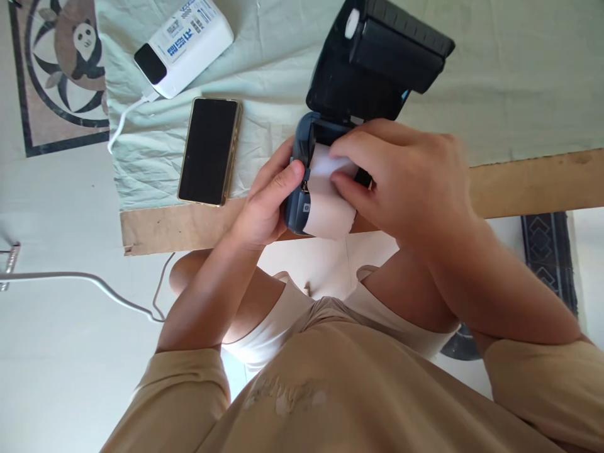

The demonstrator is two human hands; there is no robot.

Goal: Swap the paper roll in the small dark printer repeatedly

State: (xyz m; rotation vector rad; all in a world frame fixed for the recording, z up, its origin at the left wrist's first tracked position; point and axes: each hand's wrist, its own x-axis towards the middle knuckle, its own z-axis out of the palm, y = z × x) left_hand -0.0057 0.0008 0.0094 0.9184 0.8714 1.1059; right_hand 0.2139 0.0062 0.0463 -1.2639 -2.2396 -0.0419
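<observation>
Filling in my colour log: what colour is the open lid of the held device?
The open lid is black, as the head view shows.

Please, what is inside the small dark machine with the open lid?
White paper lies in the machine and reaches over its near edge. The right hand covers part of the inside, so whatever is under the hand and the paper cannot be seen.

Blue-black printer (296,207), white paper (329,211), green cloth (509,82), gold-edged black phone (208,151), panda-patterned panel (63,69), 2 tan sleeves (184,377).
</observation>
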